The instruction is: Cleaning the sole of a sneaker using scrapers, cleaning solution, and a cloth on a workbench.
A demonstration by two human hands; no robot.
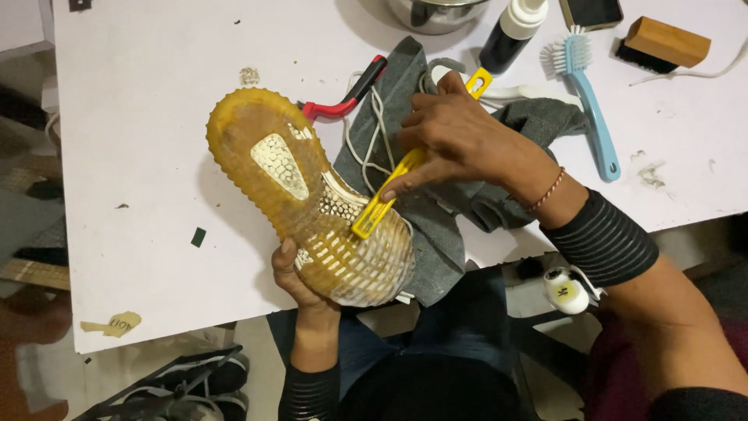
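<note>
Sneaker [312, 199] sole-up at the table's [140, 156] near edge, yellow brush [389, 187] on its tread.
Left hand [300, 273] clamps the heel from below; if that grip slackens it could drop. Right hand [460, 140] is closed around the brush; hard strokes may flick grime onto the grey cloth [444, 226].

left hand [294, 274] cupped upward, right hand [456, 140] gripping, forefinger extended

White table [140, 156] with grey cloth [436, 226], blue brush [584, 86], wooden brush [666, 43], metal bowl [432, 12].
</note>
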